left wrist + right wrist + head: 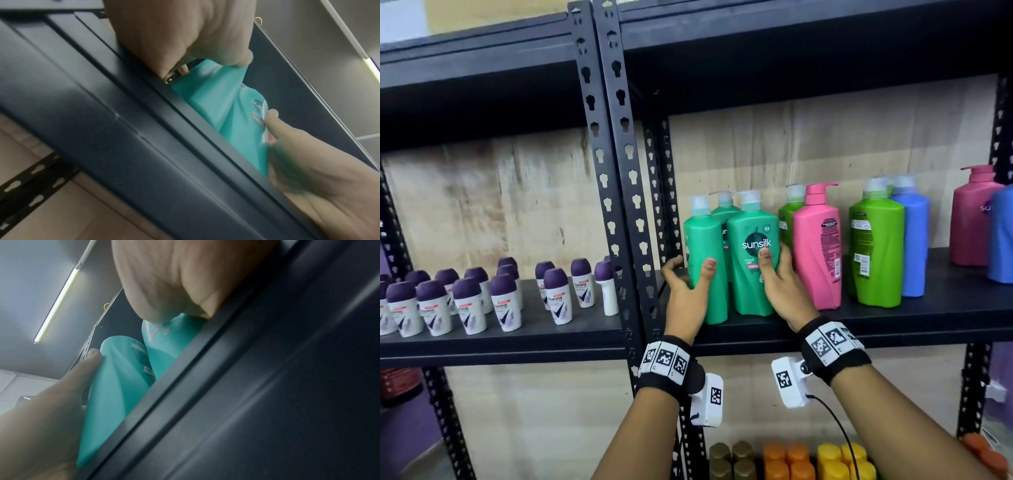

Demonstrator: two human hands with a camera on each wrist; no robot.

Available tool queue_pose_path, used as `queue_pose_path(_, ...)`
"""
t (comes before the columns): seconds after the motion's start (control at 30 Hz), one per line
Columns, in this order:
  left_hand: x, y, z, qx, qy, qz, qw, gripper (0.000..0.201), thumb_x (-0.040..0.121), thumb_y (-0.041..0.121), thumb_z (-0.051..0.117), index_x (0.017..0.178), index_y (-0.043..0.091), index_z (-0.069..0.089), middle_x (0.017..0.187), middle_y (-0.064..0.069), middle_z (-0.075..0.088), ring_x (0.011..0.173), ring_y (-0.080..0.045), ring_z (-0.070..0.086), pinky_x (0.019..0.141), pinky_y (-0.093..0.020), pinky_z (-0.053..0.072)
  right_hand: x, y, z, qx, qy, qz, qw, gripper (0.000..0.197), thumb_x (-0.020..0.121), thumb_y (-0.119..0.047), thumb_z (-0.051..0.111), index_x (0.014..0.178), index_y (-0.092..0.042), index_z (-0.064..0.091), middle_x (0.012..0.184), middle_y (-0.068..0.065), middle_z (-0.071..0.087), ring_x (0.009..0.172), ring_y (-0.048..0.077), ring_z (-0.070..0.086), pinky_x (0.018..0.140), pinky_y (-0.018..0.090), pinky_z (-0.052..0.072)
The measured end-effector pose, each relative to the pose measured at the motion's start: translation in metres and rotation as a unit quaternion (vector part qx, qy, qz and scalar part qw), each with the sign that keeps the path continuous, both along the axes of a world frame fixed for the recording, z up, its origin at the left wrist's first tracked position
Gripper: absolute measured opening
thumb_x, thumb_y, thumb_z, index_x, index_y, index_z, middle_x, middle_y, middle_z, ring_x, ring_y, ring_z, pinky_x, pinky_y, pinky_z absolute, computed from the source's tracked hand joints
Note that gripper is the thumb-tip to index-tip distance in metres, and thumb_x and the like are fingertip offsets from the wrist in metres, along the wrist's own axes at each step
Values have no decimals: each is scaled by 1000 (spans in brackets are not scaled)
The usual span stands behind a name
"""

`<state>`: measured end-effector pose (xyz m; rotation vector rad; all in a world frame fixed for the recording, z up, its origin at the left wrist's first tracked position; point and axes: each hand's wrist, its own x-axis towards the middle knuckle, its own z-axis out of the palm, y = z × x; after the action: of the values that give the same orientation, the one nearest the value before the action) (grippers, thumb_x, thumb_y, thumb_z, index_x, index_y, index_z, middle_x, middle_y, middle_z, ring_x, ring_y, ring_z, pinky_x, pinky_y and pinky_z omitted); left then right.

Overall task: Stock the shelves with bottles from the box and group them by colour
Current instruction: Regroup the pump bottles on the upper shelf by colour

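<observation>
Bottles in teal-green stand clustered at the left end of the black shelf (893,322): a left teal bottle (705,253), a front teal bottle (753,274) with its Sunsilk label facing out, and a rear teal bottle (726,209) behind the gap between them. The left hand (686,294) grips the left teal bottle, thumb on its front and fingers curled round its left side next to the shelf upright (626,192). The right hand (784,291) grips the front teal bottle, thumb pressed on the label and fingers wrapped round its right side, just beside a pink bottle (818,246). Behind the pink one stands a lime bottle (787,219); further right, a second lime bottle (876,246) stands in front of a blue bottle (914,240), and at the edge a darker pink bottle (972,219) and another blue bottle (1001,236). On the neighbouring shelf to the left stand rows of purple-capped roll-on deodorants (503,301). Below, olive, orange and yellow caps (798,459) show on a lower shelf.
</observation>
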<state>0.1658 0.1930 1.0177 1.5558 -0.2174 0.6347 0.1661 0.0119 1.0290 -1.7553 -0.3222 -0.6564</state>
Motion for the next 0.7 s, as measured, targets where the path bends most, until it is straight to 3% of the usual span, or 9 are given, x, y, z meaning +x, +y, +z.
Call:
queue_pose_path(0.07,0,0,1,9,7,-2,1000,83,58,94,62,120,51,27,104,10,66,80,3,70,86,-41,58,-1,0,1,-2,-2,11,1000,68,92,-70,35,148,-33,27,121,-11,59,88,-10,59,93,30,45)
queue_pose_path(0.17,-2,-2,2,18,17,-8,1000,92,55,87,72,126,55,22,126,4,60,102,-5,68,100,-44,54,-1,-1,2,2,-9,19,1000,66,94,-66,39,149,-32,26,123,-10,59,93,-5,62,96,32,48)
queue_pose_path(0.23,-4,-4,2,53,21,16,998,109,59,80,77,143,50,14,144,-2,45,121,-12,56,110,-41,45,-1,-2,1,0,-17,15,1000,64,95,-63,40,149,-33,24,125,-9,59,92,-4,65,94,30,48)
queue_pose_path(0.3,-4,-4,0,116,19,60,991,118,67,72,77,155,41,5,153,-3,36,132,-15,43,116,-38,34,-1,-2,1,-6,-20,12,1000,65,94,-64,39,150,-34,23,120,-12,60,87,-12,63,91,26,46)
queue_pose_path(0.37,-3,-4,-2,161,17,93,982,118,72,69,76,158,33,4,154,-4,39,140,-23,37,119,-46,32,-1,-2,0,-9,-17,11,1000,64,95,-65,38,150,-35,22,123,-11,60,91,-5,66,92,25,46)
queue_pose_path(0.47,-4,-7,-1,159,12,113,981,114,70,66,79,155,30,13,145,-3,51,135,-27,46,112,-49,39,0,-2,-1,-19,-21,4,1000,61,99,-61,37,151,-34,22,134,-7,57,104,1,65,97,23,47)
queue_pose_path(0.57,-6,-10,1,166,20,135,977,113,69,67,80,152,25,15,143,-9,50,133,-32,46,111,-51,38,0,-1,-2,-37,-21,-16,999,63,98,-63,35,151,-31,22,145,4,55,124,20,60,109,35,43)
queue_pose_path(0.7,-6,-14,1,194,50,163,966,119,67,73,76,151,21,10,145,-20,43,134,-39,40,113,-53,33,0,0,-3,-46,-23,-30,998,70,93,-68,30,151,-29,22,147,7,54,131,24,55,104,25,35)
